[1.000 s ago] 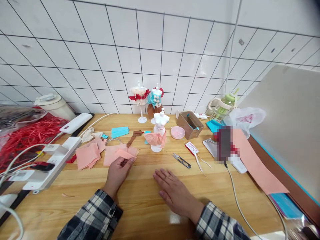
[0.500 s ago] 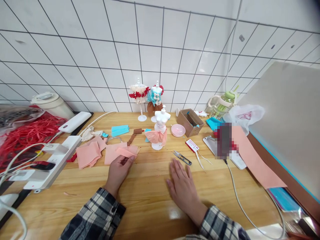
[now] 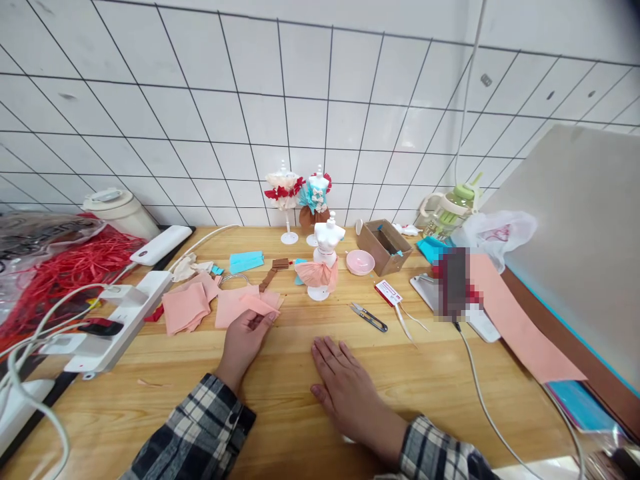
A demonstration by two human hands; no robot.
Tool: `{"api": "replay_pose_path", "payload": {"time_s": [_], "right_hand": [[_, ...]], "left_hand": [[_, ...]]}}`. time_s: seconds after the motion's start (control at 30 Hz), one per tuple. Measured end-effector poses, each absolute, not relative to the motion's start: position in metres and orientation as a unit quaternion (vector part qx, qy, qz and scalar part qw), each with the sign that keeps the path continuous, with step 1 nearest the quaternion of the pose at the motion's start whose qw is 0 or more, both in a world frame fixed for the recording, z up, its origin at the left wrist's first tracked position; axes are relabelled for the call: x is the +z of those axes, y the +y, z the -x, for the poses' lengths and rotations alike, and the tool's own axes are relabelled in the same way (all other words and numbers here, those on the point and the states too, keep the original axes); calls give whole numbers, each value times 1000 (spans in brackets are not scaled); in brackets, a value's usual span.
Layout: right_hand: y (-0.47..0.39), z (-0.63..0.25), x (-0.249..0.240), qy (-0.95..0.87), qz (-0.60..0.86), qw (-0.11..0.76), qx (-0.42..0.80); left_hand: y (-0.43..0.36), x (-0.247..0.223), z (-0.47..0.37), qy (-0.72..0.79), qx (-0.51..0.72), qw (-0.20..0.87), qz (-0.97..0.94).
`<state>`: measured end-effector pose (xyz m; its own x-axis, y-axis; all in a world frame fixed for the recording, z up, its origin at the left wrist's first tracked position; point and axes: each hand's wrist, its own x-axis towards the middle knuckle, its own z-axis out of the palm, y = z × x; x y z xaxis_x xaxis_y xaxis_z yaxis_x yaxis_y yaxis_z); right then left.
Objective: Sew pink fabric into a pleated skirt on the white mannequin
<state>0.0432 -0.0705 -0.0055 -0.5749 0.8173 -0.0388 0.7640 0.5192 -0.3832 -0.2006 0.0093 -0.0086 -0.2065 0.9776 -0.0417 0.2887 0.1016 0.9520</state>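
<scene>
Between thumb and fingers, my left hand (image 3: 246, 345) pinches a folded piece of peach crepe paper (image 3: 258, 305). Beneath it lies a flat peach sheet (image 3: 231, 305), and to the left is a stack of peach pieces (image 3: 187, 305). My right hand (image 3: 345, 387) rests palm down on the wooden table, fingers stretched out, holding nothing. Beyond the hands stands a small white mannequin (image 3: 329, 241) wearing a peach gathered skirt (image 3: 318, 275). Black-handled thread snips (image 3: 369, 317) lie just past my right hand.
Two dressed mannequins (image 3: 284, 193) stand by the tiled wall. A pink bowl (image 3: 360, 263) and cardboard box (image 3: 384, 248) sit behind the snips. At left are a power strip (image 3: 131, 327) and red shredded paper (image 3: 75, 277); at right, a long peach strip (image 3: 520, 327) and a cable (image 3: 475, 380).
My right hand has slid left and nearer to me across the table, away from the snips. My left hand keeps its pinch on the peach paper. The whole view has shifted slightly.
</scene>
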Motion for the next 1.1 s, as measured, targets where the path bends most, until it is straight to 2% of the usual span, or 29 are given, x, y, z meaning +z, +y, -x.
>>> {"api": "replay_pose_path", "payload": {"time_s": [0.27,0.5,0.67,0.77,0.97,1.1], "right_hand": [[-65,-50,-33,-887,424,110,143],[-49,-45,-15,-853,469,161,159],[-45,-45,-22,-859,469,157,133],[-47,-55,-23,-847,475,187,146],[-35,-89,8,-769,554,257,191],[6,-104,44,-761,589,248,113]], "left_hand": [[9,-4,199,651,430,360,-511],[7,1,198,658,424,358,-509],[7,0,198,660,420,353,-513],[8,-2,199,659,421,348,-518],[9,-6,200,650,425,370,-510],[11,-9,202,643,424,378,-513]]}}
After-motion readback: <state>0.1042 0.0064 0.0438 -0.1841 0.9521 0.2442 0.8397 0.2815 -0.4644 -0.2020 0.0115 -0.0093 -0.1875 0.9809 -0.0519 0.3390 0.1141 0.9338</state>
